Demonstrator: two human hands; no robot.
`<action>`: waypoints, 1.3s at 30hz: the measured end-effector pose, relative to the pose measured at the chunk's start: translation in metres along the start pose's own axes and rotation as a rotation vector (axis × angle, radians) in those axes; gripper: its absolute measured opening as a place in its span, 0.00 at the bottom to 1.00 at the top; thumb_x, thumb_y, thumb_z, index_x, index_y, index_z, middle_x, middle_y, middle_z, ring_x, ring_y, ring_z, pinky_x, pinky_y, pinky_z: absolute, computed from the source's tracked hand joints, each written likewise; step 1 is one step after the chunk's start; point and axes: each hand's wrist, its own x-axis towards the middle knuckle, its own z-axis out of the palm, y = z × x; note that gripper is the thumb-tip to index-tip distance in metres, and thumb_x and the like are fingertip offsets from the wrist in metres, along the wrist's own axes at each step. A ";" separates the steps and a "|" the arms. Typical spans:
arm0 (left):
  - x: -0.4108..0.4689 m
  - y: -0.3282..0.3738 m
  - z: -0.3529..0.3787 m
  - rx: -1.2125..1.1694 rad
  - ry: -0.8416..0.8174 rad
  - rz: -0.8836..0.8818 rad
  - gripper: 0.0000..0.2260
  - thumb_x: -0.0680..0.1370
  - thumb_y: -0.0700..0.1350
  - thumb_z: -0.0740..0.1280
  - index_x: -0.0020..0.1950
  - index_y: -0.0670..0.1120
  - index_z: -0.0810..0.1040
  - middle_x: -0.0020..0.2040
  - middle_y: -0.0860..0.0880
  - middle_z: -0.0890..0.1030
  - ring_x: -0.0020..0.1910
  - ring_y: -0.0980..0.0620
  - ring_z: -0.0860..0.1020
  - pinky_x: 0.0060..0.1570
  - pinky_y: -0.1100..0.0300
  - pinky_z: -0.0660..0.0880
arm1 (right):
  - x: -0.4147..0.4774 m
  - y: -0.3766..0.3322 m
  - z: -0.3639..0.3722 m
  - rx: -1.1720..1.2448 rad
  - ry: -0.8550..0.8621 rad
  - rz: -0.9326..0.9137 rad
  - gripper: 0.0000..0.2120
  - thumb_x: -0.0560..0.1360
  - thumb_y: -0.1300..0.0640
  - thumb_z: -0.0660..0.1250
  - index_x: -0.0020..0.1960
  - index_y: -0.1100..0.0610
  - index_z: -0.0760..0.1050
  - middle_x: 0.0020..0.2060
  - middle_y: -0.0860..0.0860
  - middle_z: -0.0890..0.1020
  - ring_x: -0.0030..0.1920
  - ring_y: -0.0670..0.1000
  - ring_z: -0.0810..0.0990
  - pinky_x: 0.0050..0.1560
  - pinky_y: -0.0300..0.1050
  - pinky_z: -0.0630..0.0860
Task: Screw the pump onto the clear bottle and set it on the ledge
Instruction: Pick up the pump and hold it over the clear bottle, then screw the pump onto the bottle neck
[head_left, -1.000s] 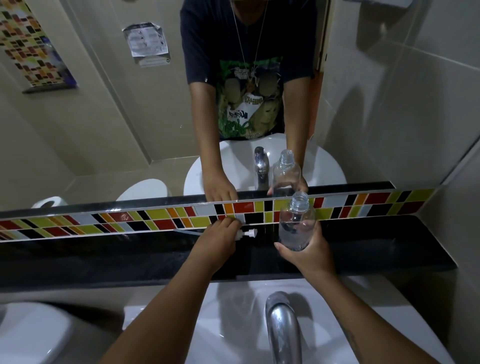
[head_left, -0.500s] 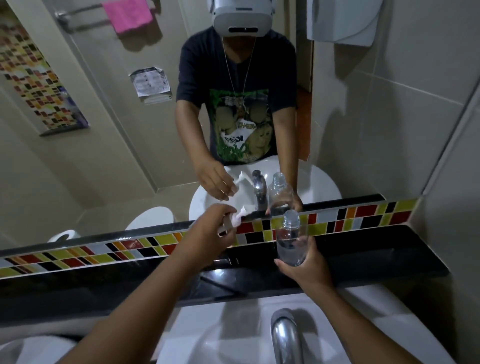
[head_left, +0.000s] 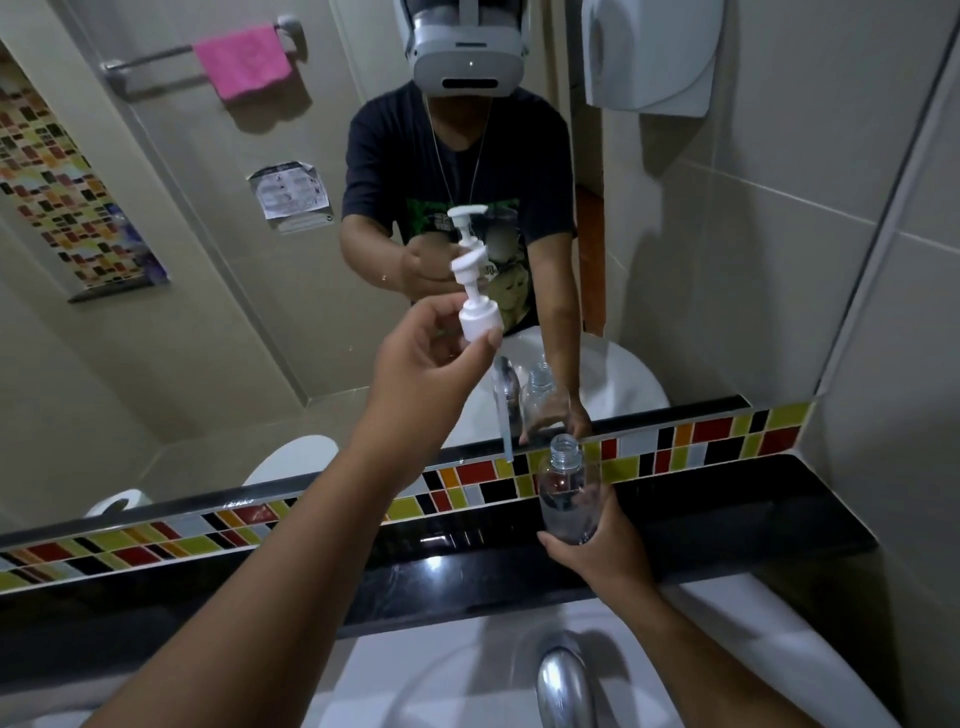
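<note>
My left hand (head_left: 423, 358) holds a white pump (head_left: 475, 306) by its collar, raised high in front of the mirror, its clear dip tube (head_left: 503, 415) hanging down. My right hand (head_left: 597, 551) grips the lower part of the clear bottle (head_left: 567, 493), upright with an open threaded neck, just above the black ledge (head_left: 727, 519). The tube's end hangs a little left of and above the bottle's mouth. Pump and bottle are apart.
A mirror (head_left: 208, 338) rises behind the ledge above a strip of coloured tiles (head_left: 701, 441). The white sink (head_left: 426, 675) and chrome faucet (head_left: 563, 686) lie below my arms. A tiled wall (head_left: 893, 364) closes the right side, with a white dispenser (head_left: 649, 52) reflected above.
My left hand picked the pump off the ledge and lifted it high, pulling the tube clear. The bottle stays in my right hand; the camera tilted upward.
</note>
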 end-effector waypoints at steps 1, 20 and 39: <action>0.002 0.003 0.003 -0.024 0.013 0.000 0.11 0.79 0.41 0.72 0.61 0.48 0.78 0.56 0.28 0.80 0.48 0.45 0.78 0.54 0.46 0.77 | 0.000 0.000 0.000 0.004 -0.003 0.004 0.35 0.56 0.50 0.82 0.58 0.48 0.67 0.53 0.48 0.79 0.53 0.51 0.79 0.47 0.41 0.75; 0.004 -0.017 0.036 -0.087 0.056 -0.115 0.13 0.79 0.41 0.71 0.64 0.45 0.78 0.54 0.42 0.86 0.51 0.49 0.84 0.57 0.52 0.81 | 0.000 0.004 -0.001 0.019 -0.009 -0.051 0.37 0.56 0.45 0.81 0.59 0.46 0.67 0.54 0.46 0.78 0.54 0.47 0.78 0.52 0.40 0.77; -0.025 -0.089 0.063 -0.068 -0.069 -0.263 0.11 0.78 0.38 0.73 0.57 0.50 0.79 0.45 0.53 0.88 0.47 0.58 0.86 0.41 0.67 0.80 | -0.003 0.003 -0.003 -0.005 0.003 -0.141 0.37 0.59 0.48 0.81 0.62 0.47 0.66 0.54 0.40 0.75 0.53 0.35 0.74 0.48 0.21 0.68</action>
